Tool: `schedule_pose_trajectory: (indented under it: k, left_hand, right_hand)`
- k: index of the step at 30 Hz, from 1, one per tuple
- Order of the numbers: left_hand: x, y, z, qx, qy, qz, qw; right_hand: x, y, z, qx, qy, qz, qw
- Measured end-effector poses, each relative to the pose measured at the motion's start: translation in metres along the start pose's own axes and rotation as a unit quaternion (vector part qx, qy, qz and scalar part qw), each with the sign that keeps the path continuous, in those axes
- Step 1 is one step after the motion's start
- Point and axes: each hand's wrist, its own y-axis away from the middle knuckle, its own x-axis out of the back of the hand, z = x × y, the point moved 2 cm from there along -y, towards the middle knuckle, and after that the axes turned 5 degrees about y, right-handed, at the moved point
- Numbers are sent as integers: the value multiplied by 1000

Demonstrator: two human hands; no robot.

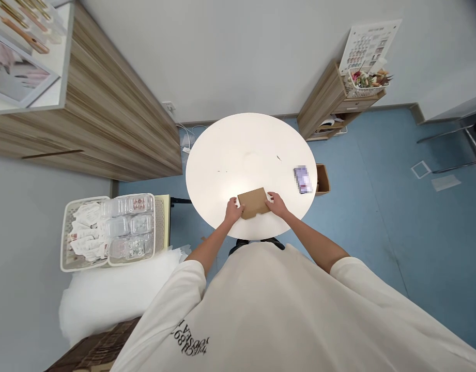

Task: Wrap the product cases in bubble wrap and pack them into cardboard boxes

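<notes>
A small brown cardboard box (pixel 254 202) lies at the near side of a round white table (pixel 245 139). My left hand (pixel 234 210) grips its left end, thumb along the near edge. At the opposite end my right hand (pixel 276 204) holds the box, with the thumb against its near corner. Both hands rest close to the tabletop. The underside of the box is hidden, and I cannot tell whether it touches the table.
A purple phone-like item (pixel 303 179), blurred, lies at the table's right. White baskets (pixel 156 232) with clear packs stand at left, above white wrapping (pixel 106 294). A wood cabinet (pixel 125 103) is at left, a small cabinet (pixel 323 98) behind right. A brown bin (pixel 322 180) sits by the table.
</notes>
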Motion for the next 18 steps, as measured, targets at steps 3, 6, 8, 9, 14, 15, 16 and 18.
schedule_pose_trajectory:
  k: [3,6,8,9,14,15,16,18]
  left_hand:
    - [-8,7,-9,15,-18,0,1000]
    - [-13,9,-15,16,-47,11,999]
    - [-14,8,-18,19,-66,17,997]
    - [-14,7,-19,21,-73,20,997]
    - [-15,7,-15,4,-97,12,995]
    - [-16,8,-13,-4,-104,11,995]
    - [-17,10,-10,-10,-109,11,994]
    - [-18,13,-3,-13,-111,17,994]
  right_hand:
    - [-4,0,8,-3,22,-8,1000]
    - [-6,-2,12,-11,55,-7,998]
    - [-8,-3,15,-18,81,-1,997]
    - [-8,-4,15,-21,91,3,996]
    - [-13,-2,12,-38,71,26,996]
    - [-14,-1,11,-37,65,27,997]
    - [-15,-1,9,-35,65,28,997]
    - [-17,1,4,-26,76,31,996]
